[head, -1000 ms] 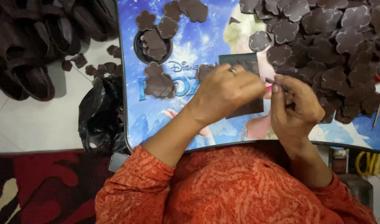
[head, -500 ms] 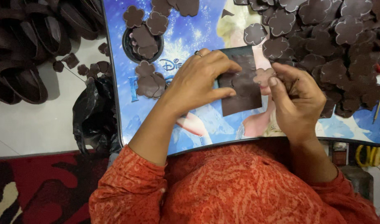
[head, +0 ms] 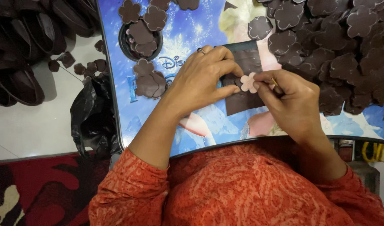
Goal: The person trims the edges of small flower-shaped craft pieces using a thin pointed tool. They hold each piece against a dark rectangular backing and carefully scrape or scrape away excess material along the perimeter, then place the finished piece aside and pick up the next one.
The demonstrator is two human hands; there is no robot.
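Head view: the left hand [head: 200,81] lies curled over the near-left part of a dark brown rectangular sheet [head: 246,100], its thumb and forefinger closed together on the left edge of a pale pink flower-shaped cutout [head: 248,82]. The right hand [head: 292,100] meets it from the right, fingertips pinched on the cutout's right petals, and a thin stick [head: 275,81] pokes out between its fingers. The cutout sits between the two grips, on or just over the sheet; which of the two cannot be told. The sheet rests on a blue printed tray [head: 188,125], mostly covered by both hands. To the far right a heap of brown flower pieces [head: 338,46] runs off the frame. To the far left, a round black dish [head: 141,39] holds more brown flowers. A black plastic bag [head: 91,117] hangs just left of the tray
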